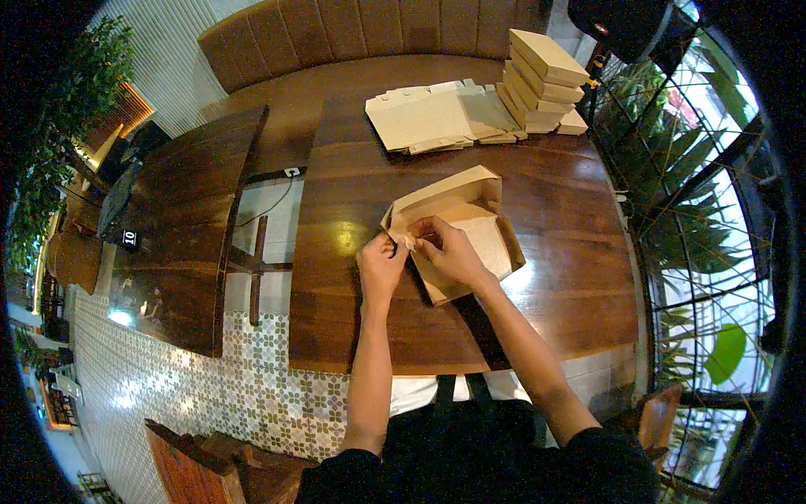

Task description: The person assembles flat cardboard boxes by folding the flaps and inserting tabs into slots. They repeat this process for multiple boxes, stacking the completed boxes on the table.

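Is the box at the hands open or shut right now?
Open: the cardboard box has its inner floor in plain view, with no lid folded over it.

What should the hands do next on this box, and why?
Probably press and tuck the left corner of the cardboard box into place before letting go. The fingers of the left hand and right hand meet there, and the far wall stands raised, but the corner doesn't look settled; the fingers hide its exact fold.
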Motion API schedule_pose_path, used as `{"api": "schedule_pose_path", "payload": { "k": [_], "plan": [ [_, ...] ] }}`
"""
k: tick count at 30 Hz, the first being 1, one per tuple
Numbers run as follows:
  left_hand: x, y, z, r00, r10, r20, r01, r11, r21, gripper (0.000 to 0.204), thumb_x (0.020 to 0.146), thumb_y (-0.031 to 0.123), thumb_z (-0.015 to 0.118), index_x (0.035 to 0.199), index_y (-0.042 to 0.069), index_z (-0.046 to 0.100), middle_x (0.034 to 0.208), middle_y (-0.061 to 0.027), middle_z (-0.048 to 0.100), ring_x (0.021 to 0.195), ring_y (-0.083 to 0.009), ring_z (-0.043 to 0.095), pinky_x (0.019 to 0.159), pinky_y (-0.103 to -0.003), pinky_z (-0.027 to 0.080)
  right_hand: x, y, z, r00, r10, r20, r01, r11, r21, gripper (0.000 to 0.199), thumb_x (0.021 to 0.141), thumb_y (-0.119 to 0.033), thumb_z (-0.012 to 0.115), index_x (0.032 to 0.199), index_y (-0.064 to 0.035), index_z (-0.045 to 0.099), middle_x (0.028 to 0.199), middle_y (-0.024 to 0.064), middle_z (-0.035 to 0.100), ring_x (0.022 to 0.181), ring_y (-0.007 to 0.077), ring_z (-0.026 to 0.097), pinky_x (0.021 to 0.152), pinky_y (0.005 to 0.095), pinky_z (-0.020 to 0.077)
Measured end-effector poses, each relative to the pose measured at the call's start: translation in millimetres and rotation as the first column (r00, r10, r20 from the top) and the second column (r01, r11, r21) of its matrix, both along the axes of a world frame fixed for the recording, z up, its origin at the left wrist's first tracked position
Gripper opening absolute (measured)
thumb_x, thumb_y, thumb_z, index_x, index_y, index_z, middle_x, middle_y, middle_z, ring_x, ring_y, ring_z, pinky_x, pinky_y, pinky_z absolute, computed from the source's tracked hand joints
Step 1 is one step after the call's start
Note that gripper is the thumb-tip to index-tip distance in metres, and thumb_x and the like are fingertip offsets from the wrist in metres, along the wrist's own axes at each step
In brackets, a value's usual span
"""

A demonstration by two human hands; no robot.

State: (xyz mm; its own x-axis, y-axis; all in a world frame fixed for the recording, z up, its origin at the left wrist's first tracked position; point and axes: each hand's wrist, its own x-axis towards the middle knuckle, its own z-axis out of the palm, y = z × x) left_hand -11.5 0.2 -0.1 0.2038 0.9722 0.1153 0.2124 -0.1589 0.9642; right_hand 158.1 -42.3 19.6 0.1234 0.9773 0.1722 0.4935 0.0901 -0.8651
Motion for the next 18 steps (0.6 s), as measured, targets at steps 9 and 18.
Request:
{"api": "schedule_pose_path", "payload": {
  "k": [9, 18],
  "plan": [
    [5.7, -10.2, 1.3, 0.996, -0.021, -0.091, 0.044, 0.967, 0.253, 0.022, 0.088, -0.001, 0.075, 0.110, 0.000, 0.074, 0.098, -0.0114, 0.075, 0.082, -0.0218, 0.073, 0.072, -0.036, 0.060, -19.6, -11.4, 44.5, 0.987, -0.154, -0.048, 0.159, 0.982, 0.106, 0.030, 0.092, -0.023, 0.082, 0.111, -0.0013, 0.072, 0.092, 0.0095, 0.076, 0.084, 0.0151, 0.071, 0.077, 0.0314, 0.0572],
    [14.0, -11.2, 19.3, 0.998, 0.039, 0.043, -0.052, 0.927, 0.371, 0.027, 0.091, 0.005, 0.077, 0.116, 0.000, 0.071, 0.105, -0.0126, 0.072, 0.088, -0.0234, 0.071, 0.072, -0.033, 0.058, -20.5, -10.3, 37.0, 0.959, -0.253, -0.125, 0.269, 0.954, 0.133, 0.020, 0.098, -0.015, 0.072, 0.109, 0.0012, 0.071, 0.096, 0.0144, 0.077, 0.082, 0.0214, 0.075, 0.075, 0.0329, 0.0592]
  ]
}}
